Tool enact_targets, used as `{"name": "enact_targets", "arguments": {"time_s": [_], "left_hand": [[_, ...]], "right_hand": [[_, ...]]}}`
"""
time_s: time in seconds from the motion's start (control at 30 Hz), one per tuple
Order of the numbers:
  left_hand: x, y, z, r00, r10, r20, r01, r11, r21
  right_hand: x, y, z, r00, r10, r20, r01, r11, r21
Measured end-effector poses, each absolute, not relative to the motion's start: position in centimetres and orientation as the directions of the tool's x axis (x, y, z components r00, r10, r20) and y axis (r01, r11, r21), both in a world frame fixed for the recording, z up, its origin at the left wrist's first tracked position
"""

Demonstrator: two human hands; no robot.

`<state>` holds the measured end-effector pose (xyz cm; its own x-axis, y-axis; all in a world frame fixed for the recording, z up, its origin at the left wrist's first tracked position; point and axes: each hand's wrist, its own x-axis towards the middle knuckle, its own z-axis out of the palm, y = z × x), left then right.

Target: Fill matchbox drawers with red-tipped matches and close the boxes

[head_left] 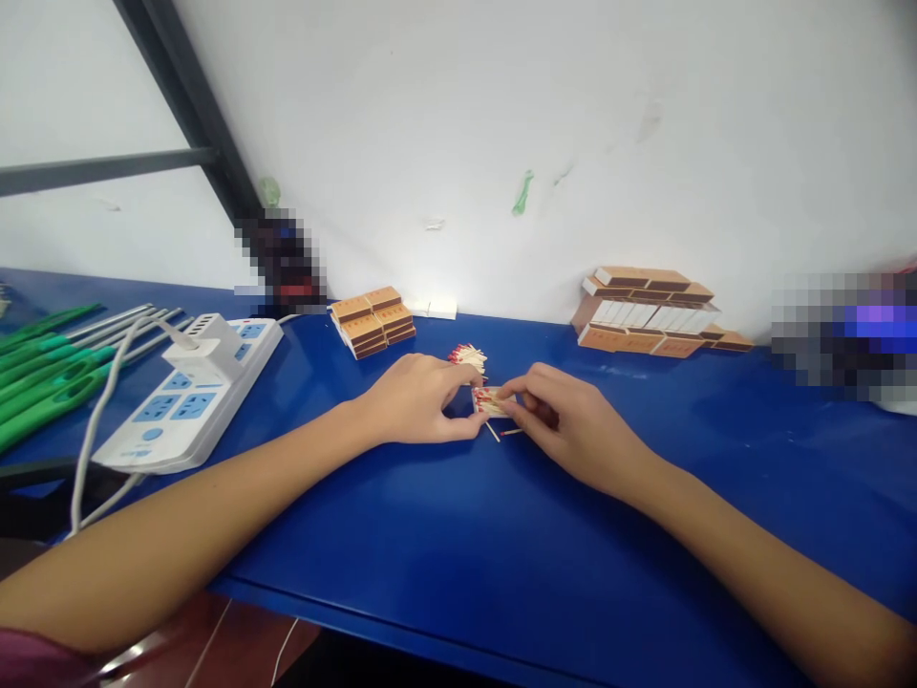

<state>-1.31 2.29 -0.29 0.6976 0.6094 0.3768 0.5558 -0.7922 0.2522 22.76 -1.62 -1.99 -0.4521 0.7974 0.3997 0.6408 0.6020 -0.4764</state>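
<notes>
A small white matchbox tray [494,402] with red-tipped matches in it lies on the blue table between my hands. My left hand [422,399] grips the tray's left end between thumb and forefinger. The fingers of my right hand [563,411] are pinched together over the tray's right end, at the matches; whether a match is between them I cannot make out. Two loose matches [493,432] lie just in front of the tray. Behind it sits a pile of red-headed matches [469,359], partly hidden by my left hand.
Stacked matchboxes [373,320] stand behind my left hand, with white pieces [435,310] beside them. A larger matchbox stack [645,315] is against the wall at right. A power strip [193,401] with a plugged-in charger and green-handled tools [64,373] lie at left.
</notes>
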Motion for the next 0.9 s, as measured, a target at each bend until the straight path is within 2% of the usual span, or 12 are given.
{"name": "enact_targets", "arguments": {"time_s": [0.2, 0.5, 0.67, 0.77, 0.9], "left_hand": [[-1.3, 2.2, -0.8, 0.703, 0.580, 0.412, 0.512, -0.814, 0.272], [-1.0, 1.8, -0.5, 0.701, 0.558, 0.444, 0.489, -0.829, 0.271], [-1.0, 1.8, -0.5, 0.694, 0.556, 0.457, 0.456, -0.831, 0.320], [-1.0, 2.0, -0.7, 0.691, 0.554, 0.464, 0.455, -0.832, 0.316], [-1.1, 2.1, -0.9, 0.681, 0.555, 0.478, 0.460, -0.832, 0.311]], "right_hand": [[22.4, -1.9, -2.3, -0.440, 0.789, 0.430, 0.624, 0.612, -0.485], [22.0, -2.5, -2.0, -0.504, 0.698, 0.509, 0.565, 0.712, -0.417], [22.1, -2.9, -1.5, -0.605, 0.612, 0.509, 0.541, 0.785, -0.302], [22.3, -2.9, -1.4, -0.608, 0.604, 0.516, 0.574, 0.783, -0.240], [22.3, -2.8, -1.4, -0.580, 0.618, 0.531, 0.571, 0.773, -0.276]]}}
